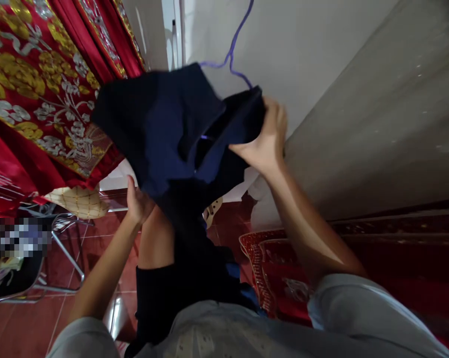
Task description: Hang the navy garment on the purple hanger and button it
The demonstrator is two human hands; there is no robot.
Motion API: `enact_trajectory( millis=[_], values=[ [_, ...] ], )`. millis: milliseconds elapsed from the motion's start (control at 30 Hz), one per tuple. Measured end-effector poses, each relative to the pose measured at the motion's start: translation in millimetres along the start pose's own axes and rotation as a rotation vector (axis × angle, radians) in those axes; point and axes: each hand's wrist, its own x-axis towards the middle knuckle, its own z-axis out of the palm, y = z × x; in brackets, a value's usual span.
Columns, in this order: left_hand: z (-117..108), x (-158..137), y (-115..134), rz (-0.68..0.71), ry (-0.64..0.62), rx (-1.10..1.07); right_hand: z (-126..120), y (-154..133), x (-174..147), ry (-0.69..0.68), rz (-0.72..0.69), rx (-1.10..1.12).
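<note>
A dark navy garment with a collar-like neck opening (164,119) is spread in front of me. A thin purple hanger (229,54) rises behind its upper edge, and a bit of purple also shows inside the opening. On the right, my right hand (271,139) is closed on the garment's edge beside the opening, thumb in front. My left hand (136,201) is at the lower left edge of the cloth, thumb stretched up and apart from it. The other left fingers are mostly hidden, so whether they touch the cloth is unclear.
Red satin cloth with gold and silver embroidery (48,74) hangs at left. Below it stands a metal-framed chair (65,253) with items on it. A grey surface (388,114) rises at right above red beaded fabric (276,268). The floor (93,243) is red tile.
</note>
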Motion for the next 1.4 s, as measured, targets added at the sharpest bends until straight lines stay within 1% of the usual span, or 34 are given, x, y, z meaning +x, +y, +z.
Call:
enact_trajectory(
  millis=[67, 100, 133, 233, 333, 400, 433, 467, 500, 533, 567, 600, 633, 667, 700, 767, 800, 833, 867, 900, 967, 1000, 1033, 1067, 1100, 1133, 1167, 1200, 1233, 1267, 1333, 1400],
  values=[
    [1.7, -8.4, -18.4, 0.022, -0.091, -0.239, -11.0, -10.2, 22.4, -0.015, 0.033, -0.043],
    [4.5, -8.9, -25.2, 0.034, -0.082, -0.31, -14.2, -17.7, 32.7, -0.041, 0.036, -0.066],
    [7.9, -7.4, -30.0, 0.038, -0.051, -0.351, -16.2, -25.8, 41.5, -0.073, 0.026, -0.082],
    [18.1, 0.7, -32.8, 0.032, 0.13, -0.323, -19.9, -46.3, 53.6, -0.188, -0.043, -0.077],
    [23.0, 1.2, -28.4, 0.034, 0.258, -0.323, -29.2, -54.3, 44.6, -0.274, -0.102, -0.049],
    [23.0, -5.2, -29.3, 0.023, 0.291, -0.357, -37.7, -55.4, 31.0, -0.316, -0.144, -0.008],
    [22.4, -9.7, -31.8, 0.008, 0.295, -0.382, -40.6, -56.3, 22.8, -0.319, -0.166, 0.026],
    [21.7, -14.6, -35.6, -0.012, 0.298, -0.41, -41.5, -57.9, 13.6, -0.293, -0.183, 0.067],
    [21.2, -19.5, -40.5, -0.038, 0.297, -0.434, -39.5, -60.5, 3.4, -0.236, -0.179, 0.112],
    [21.1, -24.3, -46.0, -0.064, 0.292, -0.452, -34.1, -63.9, -8.0, -0.152, -0.142, 0.157],
    [21.5, -28.9, -51.7, -0.086, 0.281, -0.463, -25.3, -68.0, -20.7, -0.072, -0.072, 0.202],
    [22.5, -33.4, -57.0, -0.098, 0.265, -0.466, -13.3, -72.4, -34.5, -0.019, 0.029, 0.25],
    [24.0, -37.8, -61.4, -0.106, 0.244, -0.464, 1.0, -76.6, -49.1, -0.02, 0.163, 0.298],
    [25.9, -42.2, -64.5, -0.113, 0.217, -0.461, 16.6, -80.3, -63.9, -0.124, 0.283, 0.347],
    [27.9, -46.4, -66.1, -0.12, 0.191, -0.458, 32.1, -83.2, -78.4, -0.276, 0.381, 0.385],
    [31.4, -54.4, -64.8, -0.138, 0.167, -0.453, 58.2, -86.3, -104.7, -0.519, 0.533, 0.411],
    [32.4, -57.8, -62.4, -0.141, 0.179, -0.44, 67.0, -86.4, -116.1, -0.6, 0.6, 0.428],
    [32.6, -60.6, -59.3, -0.128, 0.221, -0.411, 72.5, -85.6, -126.4, -0.639, 0.668, 0.461],
    [32.2, -62.9, -56.0, -0.085, 0.299, -0.358, 74.6, -84.2, -135.5, -0.647, 0.738, 0.514],
    [31.2, -64.7, -52.8, -0.009, 0.411, -0.278, 73.6, -82.4, -143.6, -0.629, 0.807, 0.583],
    [29.1, -67.7, -48.1, 0.226, 0.669, -0.057, 65.3, -79.5, -156.2, -0.543, 0.92, 0.726],
    [29.1, -69.4, -47.0, 0.359, 0.764, 0.06, 59.4, -78.9, -160.5, -0.493, 0.948, 0.773],
    [30.2, -71.3, -46.8, 0.474, 0.795, 0.162, 53.4, -79.2, -163.3, -0.454, 0.956, 0.799],
    [33.0, -73.4, -47.4, 0.552, 0.744, 0.236, 47.7, -80.4, -164.5, -0.433, 0.949, 0.808],
    [37.5, -75.8, -48.7, 0.584, 0.614, 0.271, 42.9, -82.3, -164.4, -0.422, 0.93, 0.815],
    [43.7, -78.2, -50.5, 0.575, 0.436, 0.268, 39.0, -84.7, -163.0, -0.422, 0.905, 0.824],
    [51.0, -80.5, -52.5, 0.537, 0.257, 0.236, 36.0, -87.4, -160.9, -0.426, 0.879, 0.841],
    [58.9, -82.6, -54.4, 0.488, 0.116, 0.19, 33.9, -89.8, -158.6, -0.427, 0.86, 0.866],
    [66.8, -84.4, -55.8, 0.448, 0.032, 0.14, 32.2, -91.9, -156.3, -0.426, 0.848, 0.898],
    [73.9, -85.7, -56.6, 0.423, 0.006, 0.097, 30.9, -93.4, -154.4, -0.428, 0.84, 0.93],
    [83.9, -87.3, -55.8, 0.412, 0.046, 0.054, 28.5, -94.5, -152.7, -0.438, 0.823, 0.981],
    [87.7, -87.8, -52.6, 0.425, 0.095, 0.053, 26.2, -93.5, -153.5, -0.44, 0.785, 1.005]
  ],
)
